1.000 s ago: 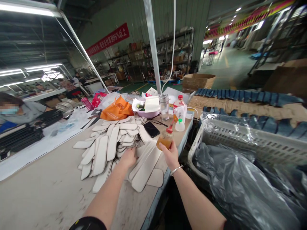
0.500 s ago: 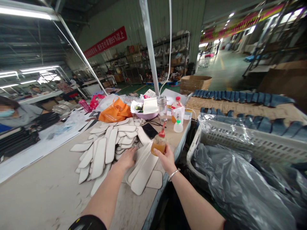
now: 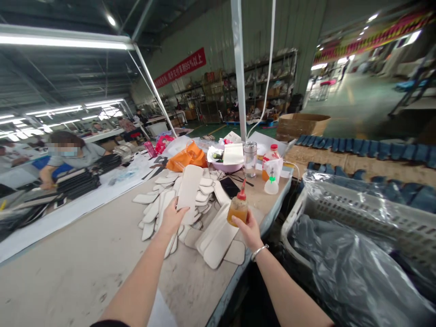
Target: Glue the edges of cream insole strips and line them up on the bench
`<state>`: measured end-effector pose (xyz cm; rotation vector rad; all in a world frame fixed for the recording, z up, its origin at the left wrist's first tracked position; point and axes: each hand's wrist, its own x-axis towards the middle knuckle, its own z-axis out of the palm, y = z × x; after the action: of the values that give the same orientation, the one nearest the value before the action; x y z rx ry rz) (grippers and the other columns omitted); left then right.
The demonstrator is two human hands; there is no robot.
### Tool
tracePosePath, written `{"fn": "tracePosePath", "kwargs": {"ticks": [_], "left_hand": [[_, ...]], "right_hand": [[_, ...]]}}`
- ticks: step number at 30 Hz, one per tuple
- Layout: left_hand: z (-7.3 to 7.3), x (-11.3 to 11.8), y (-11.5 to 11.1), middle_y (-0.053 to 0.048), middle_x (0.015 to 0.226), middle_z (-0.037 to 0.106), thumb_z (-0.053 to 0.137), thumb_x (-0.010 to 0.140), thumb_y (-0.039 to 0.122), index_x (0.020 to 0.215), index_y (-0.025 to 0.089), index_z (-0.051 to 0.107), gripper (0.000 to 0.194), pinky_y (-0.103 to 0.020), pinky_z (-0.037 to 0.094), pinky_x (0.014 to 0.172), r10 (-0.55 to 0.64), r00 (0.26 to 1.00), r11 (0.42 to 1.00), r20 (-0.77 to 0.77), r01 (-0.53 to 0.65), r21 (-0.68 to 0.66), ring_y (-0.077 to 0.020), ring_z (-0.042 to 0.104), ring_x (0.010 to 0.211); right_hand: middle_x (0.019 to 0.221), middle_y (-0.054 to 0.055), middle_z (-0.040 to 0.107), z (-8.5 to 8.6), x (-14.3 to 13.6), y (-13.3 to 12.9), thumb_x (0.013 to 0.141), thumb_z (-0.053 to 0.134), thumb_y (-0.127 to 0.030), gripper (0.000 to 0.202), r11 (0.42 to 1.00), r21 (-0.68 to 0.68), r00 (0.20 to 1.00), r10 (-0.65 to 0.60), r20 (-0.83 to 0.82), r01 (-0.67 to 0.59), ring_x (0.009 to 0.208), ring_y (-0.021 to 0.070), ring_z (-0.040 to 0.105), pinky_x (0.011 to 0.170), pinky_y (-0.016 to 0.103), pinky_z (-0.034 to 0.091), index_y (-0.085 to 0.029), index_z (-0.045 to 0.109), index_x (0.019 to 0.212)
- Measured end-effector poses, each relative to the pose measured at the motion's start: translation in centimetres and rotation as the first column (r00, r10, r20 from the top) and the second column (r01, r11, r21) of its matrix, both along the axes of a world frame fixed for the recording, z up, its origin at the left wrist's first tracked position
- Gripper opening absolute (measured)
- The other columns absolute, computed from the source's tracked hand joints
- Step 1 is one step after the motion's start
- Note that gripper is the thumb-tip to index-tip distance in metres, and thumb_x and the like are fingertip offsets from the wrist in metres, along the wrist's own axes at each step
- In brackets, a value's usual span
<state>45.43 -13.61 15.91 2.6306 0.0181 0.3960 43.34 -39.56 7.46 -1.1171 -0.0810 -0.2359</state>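
Between the thumb and fingers of my left hand (image 3: 173,216) is a flat off-white padded strip (image 3: 190,188), raised over a heap of similar pieces (image 3: 166,200). My right hand (image 3: 249,228) is wrapped round a squeeze bottle (image 3: 237,212) of amber liquid, held upright with its red nozzle pointing up. Just below and left of that bottle lies a fanned stack of longer off-white strips (image 3: 218,243) on the worktable (image 3: 112,272). A black phone (image 3: 229,187) rests behind the bottle.
Behind the heap are an orange bag (image 3: 187,157), a purple basin (image 3: 227,167), a lidded clear cup (image 3: 250,160) and a small green-topped bottle (image 3: 271,184). A white crate (image 3: 296,213) with grey plastic stands right. A masked co-worker (image 3: 80,154) sits across at left.
My left hand has lifted an off-white strip from the heap, moving up and left. My right hand still holds the bottle. The camera view has turned left.
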Motion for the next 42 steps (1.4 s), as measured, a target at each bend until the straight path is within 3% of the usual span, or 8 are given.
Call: {"fn": "tracePosePath", "kwargs": {"ticks": [3, 6, 11, 16, 22, 30, 36, 42], "left_hand": [[0.4, -5.8, 2.1, -0.006, 0.100, 0.063, 0.057, 0.071, 0.036, 0.114, 0.016, 0.040, 0.050, -0.032, 0.048, 0.077, 0.010, 0.999, 0.966, -0.051, -0.023, -0.256, -0.0203, 0.060, 0.092], [-1.9, -12.8, 4.0, -0.001, 0.088, 0.065, 0.058, 0.070, 0.034, 0.106, 0.018, 0.046, 0.041, -0.032, 0.049, 0.072, -0.045, 0.974, 0.918, -0.224, -0.048, -0.393, -0.0195, 0.061, 0.081], [-6.5, -22.1, 5.4, -0.006, 0.110, 0.062, 0.056, 0.070, 0.024, 0.105, 0.020, 0.056, 0.035, -0.035, 0.043, 0.090, 0.099, 0.945, 0.974, -0.313, -0.156, -0.166, -0.0228, 0.056, 0.102], [-8.4, -27.6, 4.0, -0.016, 0.124, 0.049, 0.054, 0.077, 0.040, 0.118, 0.013, 0.052, 0.049, -0.042, 0.031, 0.101, 0.390, 0.909, 0.920, -0.145, -0.391, 0.025, -0.0296, 0.043, 0.115], [-10.3, -29.7, 1.1, -0.014, 0.125, 0.049, 0.056, 0.075, 0.042, 0.117, 0.017, 0.056, 0.049, -0.043, 0.033, 0.099, 0.334, 0.926, 0.942, -0.177, -0.328, 0.068, -0.0297, 0.043, 0.115], [-11.8, -30.3, 4.7, -0.010, 0.131, 0.048, 0.048, 0.082, 0.029, 0.109, 0.018, 0.060, 0.031, -0.034, 0.033, 0.105, 0.118, 0.986, 0.991, -0.121, -0.124, -0.046, -0.0211, 0.044, 0.120], [-13.4, -32.0, 5.3, -0.009, 0.122, 0.055, 0.042, 0.086, 0.036, 0.098, 0.019, 0.066, 0.031, -0.037, 0.036, 0.104, 0.115, 0.993, 0.990, -0.006, -0.115, -0.079, -0.0206, 0.050, 0.113], [-12.4, -32.4, 4.7, -0.008, 0.114, 0.058, 0.038, 0.089, 0.032, 0.087, 0.019, 0.066, 0.031, -0.036, 0.039, 0.100, 0.165, 0.977, 0.984, 0.133, -0.155, -0.083, -0.0200, 0.051, 0.108]], "right_hand": [[0.112, 0.008, 0.060, 0.2, -0.9, -0.1, 0.066, 0.071, -0.033, 0.058, 0.996, 0.021, 0.996, 0.086, -0.015, -0.086, 0.100, 0.0254, 0.057, 0.088, 0.042, 0.046, -0.019, 0.050, 0.118], [0.111, 0.007, 0.061, 0.8, -2.2, -0.4, 0.065, 0.071, -0.033, 0.060, 0.984, 0.003, 0.982, 0.176, -0.062, -0.176, 0.100, 0.0263, 0.057, 0.087, 0.043, 0.046, -0.020, 0.050, 0.120], [0.113, 0.006, 0.060, 2.6, -6.6, -0.3, 0.064, 0.072, -0.031, 0.064, 0.946, -0.048, 0.936, 0.310, -0.166, -0.321, 0.103, 0.0276, 0.056, 0.085, 0.043, 0.047, -0.023, 0.049, 0.123], [0.109, 0.002, 0.061, 2.8, -13.9, -0.1, 0.068, 0.071, -0.026, 0.053, 0.886, 0.031, 0.841, 0.451, -0.299, -0.463, 0.095, 0.0218, 0.058, 0.075, 0.033, 0.050, -0.031, 0.052, 0.117], [0.105, 0.000, 0.062, 0.7, -20.6, -1.3, 0.073, 0.067, -0.032, 0.039, 0.856, 0.214, 0.724, 0.514, -0.460, -0.471, 0.086, 0.0200, 0.060, 0.072, 0.035, 0.052, -0.034, 0.057, 0.110], [0.110, 0.005, 0.061, 2.8, -24.2, -1.9, 0.075, 0.065, -0.044, 0.040, 0.767, 0.372, 0.565, 0.638, -0.523, -0.522, 0.104, 0.0278, 0.057, 0.083, 0.044, 0.048, -0.028, 0.055, 0.111], [0.104, 0.002, 0.063, 2.6, -25.8, -0.9, 0.074, 0.066, -0.044, 0.036, 0.771, 0.285, 0.580, 0.622, -0.526, -0.569, 0.092, 0.0242, 0.062, 0.068, 0.035, 0.052, -0.031, 0.054, 0.106], [0.105, 0.003, 0.061, 1.8, -26.0, -0.2, 0.078, 0.059, -0.046, 0.031, 0.775, 0.209, 0.618, 0.609, -0.497, -0.596, 0.089, 0.0223, 0.061, 0.066, 0.034, 0.052, -0.033, 0.055, 0.106]]}}
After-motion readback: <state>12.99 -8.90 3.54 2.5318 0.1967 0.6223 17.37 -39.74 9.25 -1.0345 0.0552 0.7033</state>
